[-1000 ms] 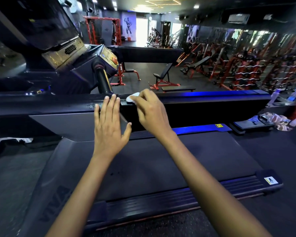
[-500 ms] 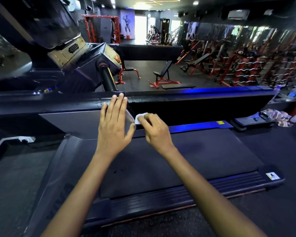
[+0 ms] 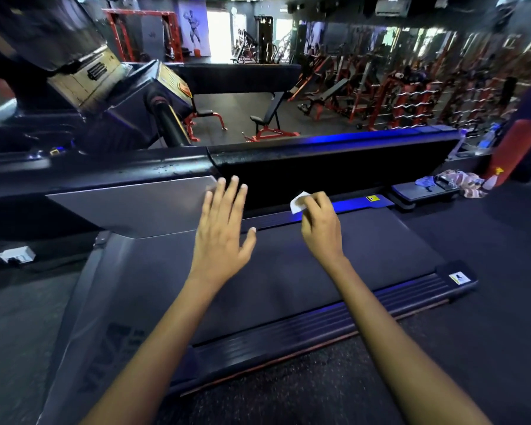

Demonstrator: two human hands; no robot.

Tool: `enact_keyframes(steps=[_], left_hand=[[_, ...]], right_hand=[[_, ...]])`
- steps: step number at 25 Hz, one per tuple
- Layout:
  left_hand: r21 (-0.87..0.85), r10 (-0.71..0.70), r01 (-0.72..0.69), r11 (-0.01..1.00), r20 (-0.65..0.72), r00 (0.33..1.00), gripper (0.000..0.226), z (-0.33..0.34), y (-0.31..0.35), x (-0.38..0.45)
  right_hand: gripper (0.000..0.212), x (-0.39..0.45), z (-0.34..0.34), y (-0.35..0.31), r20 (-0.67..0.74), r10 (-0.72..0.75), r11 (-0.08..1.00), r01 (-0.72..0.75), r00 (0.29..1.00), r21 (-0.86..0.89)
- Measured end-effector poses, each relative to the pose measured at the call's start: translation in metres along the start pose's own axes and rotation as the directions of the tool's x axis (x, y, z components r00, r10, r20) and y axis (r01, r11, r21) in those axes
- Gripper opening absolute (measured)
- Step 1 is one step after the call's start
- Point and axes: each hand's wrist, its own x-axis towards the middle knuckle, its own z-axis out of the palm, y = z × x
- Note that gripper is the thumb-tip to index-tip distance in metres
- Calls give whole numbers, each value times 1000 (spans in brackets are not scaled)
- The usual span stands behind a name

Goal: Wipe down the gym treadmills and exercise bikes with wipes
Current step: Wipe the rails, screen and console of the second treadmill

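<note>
A treadmill was being wiped along its far side, where the belt met the side rail. A small white wipe was pinched in the right hand, whose grip was closed round it with the fingers curled; the wipe sat at the rail's near edge, just below the black handrail. Whether it actually touched the rail could not be told. The left hand was held open, fingers straight and spread, over the corner where the grey motor cover met the belt; nothing was held in it, and contact with the surface could not be confirmed.

The step in hand was judged to be the wiping of the far rail, with most of this machine apparently yet to be covered. For the next move, the wipe would need to be pressed flat and drawn along the rail toward its rear end, with the near rail and console left for later passes.
</note>
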Motion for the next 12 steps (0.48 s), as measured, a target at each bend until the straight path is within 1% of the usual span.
enact_keyframes(steps=[3,6,8,12], left_hand=[[-123,28,-16,992,94,995,66,12,18,-9],[-237,40,5,972,184,982,64,30,34,-10],[-306,41,34,951,238,970,65,42,46,-8],[-448,63,85,890,306,950,61,65,79,-4]], right_hand=[[19,-9,-8,3,67,103,990,-108,992,89],[22,-24,-22,13,88,236,954,-248,968,170],[22,-39,-32,28,94,321,925,-333,942,180],[20,-65,-58,60,50,476,861,-476,878,177]])
